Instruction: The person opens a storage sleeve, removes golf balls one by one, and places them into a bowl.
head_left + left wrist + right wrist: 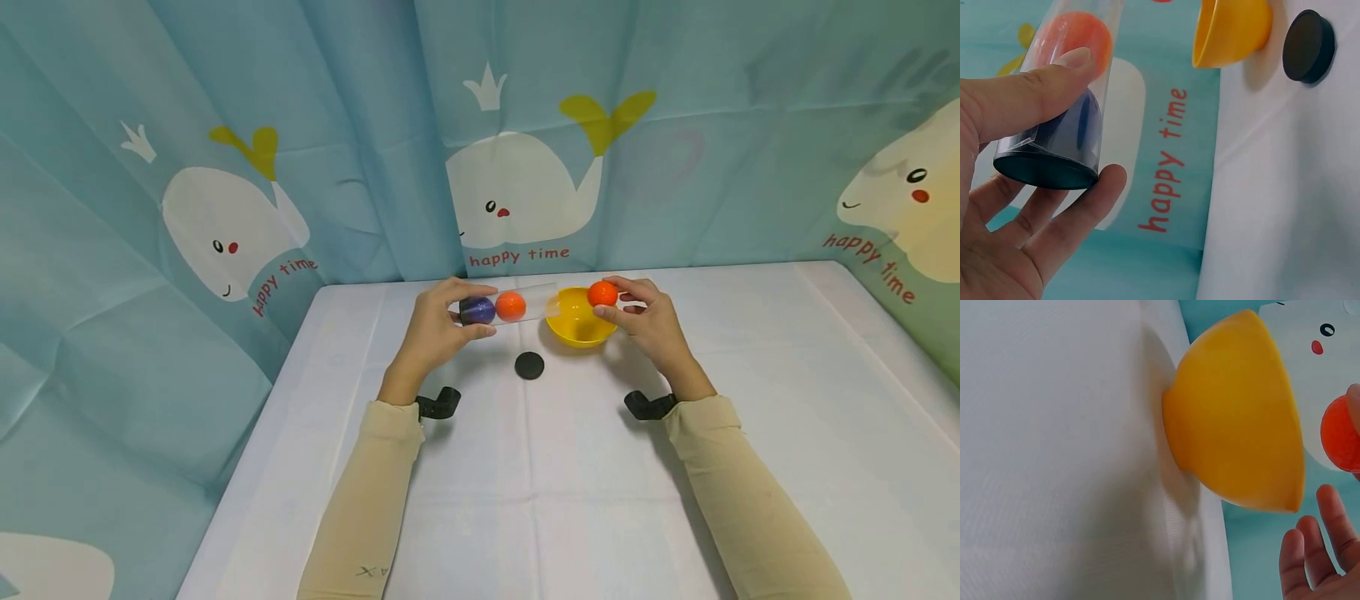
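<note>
My left hand grips a clear plastic tube near its dark end, holding it tilted nearly level above the table. Inside the tube a dark blue ball sits at the closed end, with an orange ball against it. The tube's other end points right, toward the yellow bowl. Over the bowl's right rim, my right hand pinches another orange ball between thumb and fingers. In the right wrist view that ball shows at the right edge, beside the bowl's rim.
A round black cap lies on the white-covered table, in front of the bowl and between the hands. Behind the table hangs a light blue curtain printed with whales. Black wrist cameras stick out from both wrists.
</note>
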{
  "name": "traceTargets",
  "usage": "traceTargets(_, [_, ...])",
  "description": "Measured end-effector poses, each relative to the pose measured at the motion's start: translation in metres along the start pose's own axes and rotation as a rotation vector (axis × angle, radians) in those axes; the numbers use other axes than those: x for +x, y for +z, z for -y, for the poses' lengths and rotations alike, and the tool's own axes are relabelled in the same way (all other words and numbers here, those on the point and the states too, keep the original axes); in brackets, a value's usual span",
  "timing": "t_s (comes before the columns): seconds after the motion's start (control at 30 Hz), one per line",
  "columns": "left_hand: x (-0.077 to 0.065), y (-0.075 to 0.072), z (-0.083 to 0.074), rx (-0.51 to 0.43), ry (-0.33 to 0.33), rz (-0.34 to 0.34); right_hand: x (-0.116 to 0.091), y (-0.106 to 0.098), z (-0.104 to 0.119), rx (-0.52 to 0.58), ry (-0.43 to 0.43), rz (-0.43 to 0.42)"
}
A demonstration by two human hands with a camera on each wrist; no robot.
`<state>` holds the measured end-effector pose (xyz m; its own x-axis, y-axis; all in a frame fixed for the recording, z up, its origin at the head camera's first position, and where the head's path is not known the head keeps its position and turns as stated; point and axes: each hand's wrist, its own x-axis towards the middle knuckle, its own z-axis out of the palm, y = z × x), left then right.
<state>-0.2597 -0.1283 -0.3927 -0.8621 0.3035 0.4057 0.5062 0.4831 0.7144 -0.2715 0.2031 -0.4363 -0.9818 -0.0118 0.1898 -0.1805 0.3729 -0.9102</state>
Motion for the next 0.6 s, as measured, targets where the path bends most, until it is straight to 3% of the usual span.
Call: traceTargets(0.6, [0.0007,0.0016,0.0027,-0.027,-0.048,0.001,0.0012,0.0016,-0.0067,0.002,0.015,0.002])
